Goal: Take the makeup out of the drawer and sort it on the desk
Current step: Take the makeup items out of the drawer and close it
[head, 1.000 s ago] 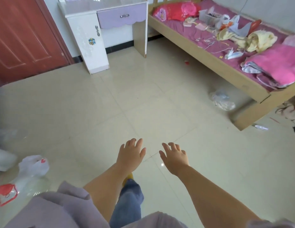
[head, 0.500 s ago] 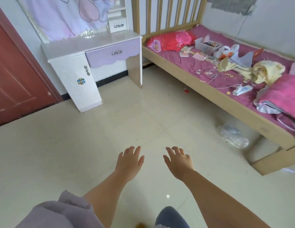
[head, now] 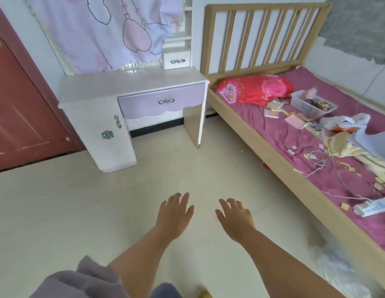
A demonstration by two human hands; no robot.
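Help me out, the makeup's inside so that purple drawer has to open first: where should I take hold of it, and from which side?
Pinch the bow-shaped metal handle at the middle of the purple drawer front. Come straight from the front and pull toward you: the drawer is shut flush under the desk top, so the handle looks like the only grip.

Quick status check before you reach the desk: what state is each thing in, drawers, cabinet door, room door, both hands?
purple drawer: shut
small white drawer: shut
cabinet door: shut
red room door: shut
desk top: bare where visible
left hand: empty, fingers straight
right hand: empty, fingers relaxed
white basket on the bed: upright, holding small items
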